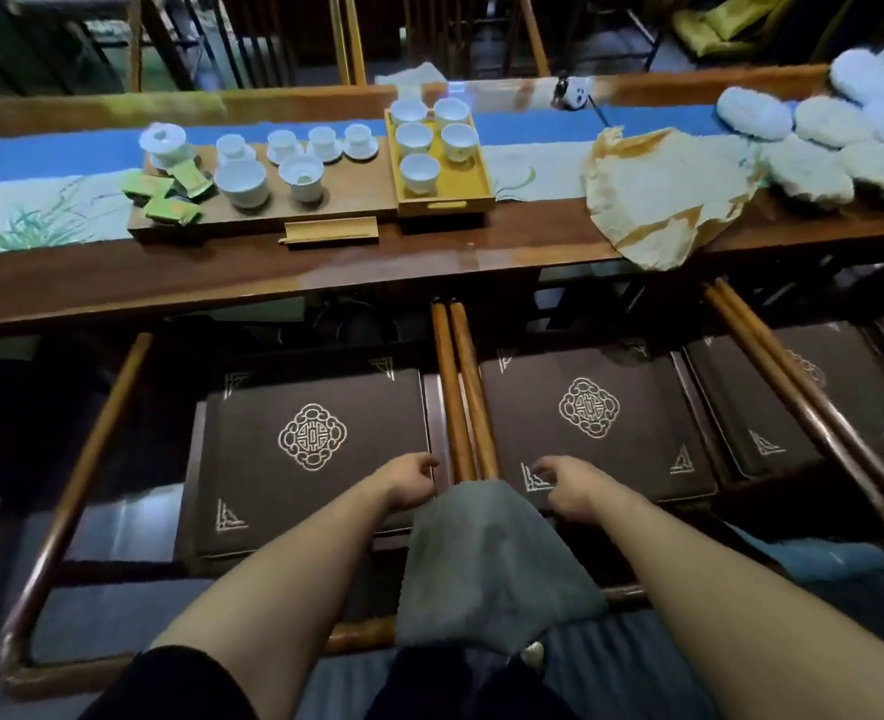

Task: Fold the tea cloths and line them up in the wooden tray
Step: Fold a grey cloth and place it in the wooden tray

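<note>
A grey tea cloth (486,558) hangs in front of me, low between my forearms, above the chair seats. My left hand (411,480) grips its upper left corner with curled fingers. My right hand (569,485) holds the upper right corner, though the cloth partly hides the pinch. The cloth droops loosely and is unfolded. A yellow wooden tray (442,204) stands on the long table beyond, filled with several white cups. Left of it a long dark wooden tray (356,200) carries more white tea ware.
Two chairs with dark embroidered cushions (315,449) and orange-brown armrests (463,397) stand between me and the table (221,283). Green tea packets (169,200), crumpled yellow paper (663,200) and round white wrapped cakes (819,122) lie on the table. A blue cloth (819,558) lies at the right.
</note>
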